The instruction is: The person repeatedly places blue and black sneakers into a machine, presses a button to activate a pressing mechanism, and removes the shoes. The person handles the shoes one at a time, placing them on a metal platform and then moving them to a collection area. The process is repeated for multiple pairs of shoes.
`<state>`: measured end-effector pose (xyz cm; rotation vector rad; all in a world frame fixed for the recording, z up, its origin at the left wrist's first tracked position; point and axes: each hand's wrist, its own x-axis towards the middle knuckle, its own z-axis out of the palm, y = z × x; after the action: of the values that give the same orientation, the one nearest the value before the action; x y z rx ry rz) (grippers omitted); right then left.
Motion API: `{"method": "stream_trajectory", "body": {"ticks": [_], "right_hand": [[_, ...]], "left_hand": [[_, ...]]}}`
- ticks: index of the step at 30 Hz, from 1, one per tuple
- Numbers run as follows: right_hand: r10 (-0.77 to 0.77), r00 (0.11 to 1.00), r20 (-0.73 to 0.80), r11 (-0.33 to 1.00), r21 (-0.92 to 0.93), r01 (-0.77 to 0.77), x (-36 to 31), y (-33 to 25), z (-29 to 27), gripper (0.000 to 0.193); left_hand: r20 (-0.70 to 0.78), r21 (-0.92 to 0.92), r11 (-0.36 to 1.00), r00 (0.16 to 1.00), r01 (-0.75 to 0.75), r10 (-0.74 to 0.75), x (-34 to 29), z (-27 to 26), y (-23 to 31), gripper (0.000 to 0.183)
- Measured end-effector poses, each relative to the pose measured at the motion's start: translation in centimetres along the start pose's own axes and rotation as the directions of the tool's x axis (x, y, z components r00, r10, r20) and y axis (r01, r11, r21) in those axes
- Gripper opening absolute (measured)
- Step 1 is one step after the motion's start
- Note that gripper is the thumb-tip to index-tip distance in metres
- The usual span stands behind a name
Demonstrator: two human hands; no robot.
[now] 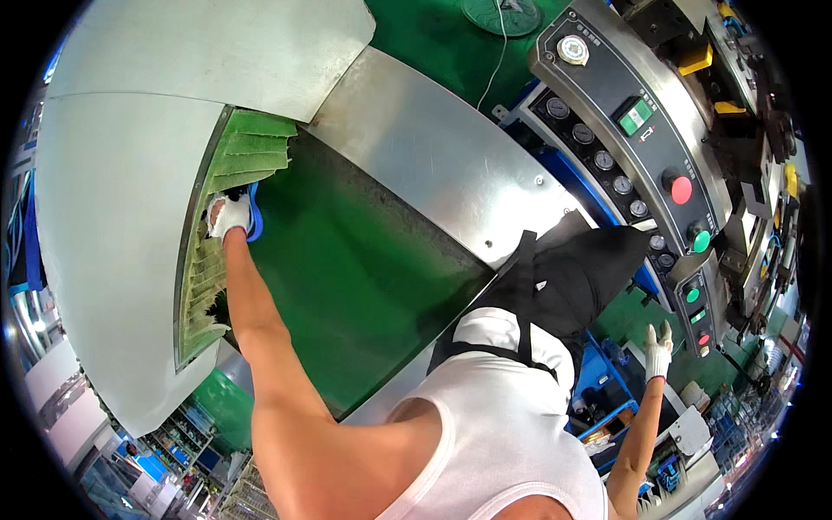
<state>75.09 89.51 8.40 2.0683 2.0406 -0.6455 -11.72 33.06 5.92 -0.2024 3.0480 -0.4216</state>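
Observation:
My left hand (228, 215), in a white glove, reaches out to a gap in a green strip curtain (251, 152). Its fingers are curled and partly hidden among the strips. A curved blue piece (256, 212) sticks out beside the glove and seems to be in its grip; the rest of it is hidden. My right hand (659, 351), also gloved in white, is raised off to the right, fingers spread, with nothing in it. Closest to it is the small lower control box (696, 316) with green and red buttons, which it does not touch.
A pale machine housing (130, 199) frames the curtain. Below it runs a green surface (347, 277) edged by a metal plate (416, 147). At the right stands a control panel (637, 65) with buttons and gauges. A blue cart (598, 390) holding small items is near my right arm.

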Motion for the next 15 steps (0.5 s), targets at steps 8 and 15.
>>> {"method": "stream_trajectory", "body": {"ticks": [8,15], "right_hand": [[0.017,0.991,0.131,0.997,0.068,-0.026,-5.5,1.4,4.6,0.072],[-0.200,0.977,0.073,0.961,0.209,0.181,-11.1,-13.3,2.3,0.070]], "left_hand": [[0.233,-0.550,0.813,0.900,-0.192,0.370,-17.7,-1.1,6.0,0.079],[-0.066,-0.427,0.604,0.689,-0.673,0.722,-26.0,-3.9,8.1,0.073]]}}
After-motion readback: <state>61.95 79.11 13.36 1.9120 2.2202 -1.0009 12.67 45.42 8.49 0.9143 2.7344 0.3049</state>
